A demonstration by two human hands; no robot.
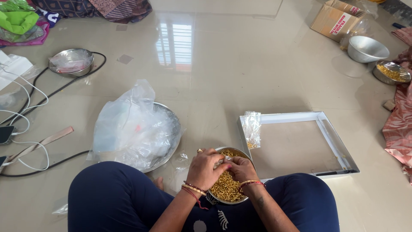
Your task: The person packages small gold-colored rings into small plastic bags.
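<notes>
Low in the middle of the frame, a steel bowl (231, 195) of small golden rings (226, 187) sits on the floor between the seated person's knees. Over it, the left hand (206, 168) and right hand (241, 168) meet, fingers pinched together on a small clear packet (224, 160). Just right lies a shallow metal tray (339, 150) with a clear bag (251, 129) on its left rim. At centre left, crumpled plastic bags (128, 126) fill a wide steel plate (174, 124).
</notes>
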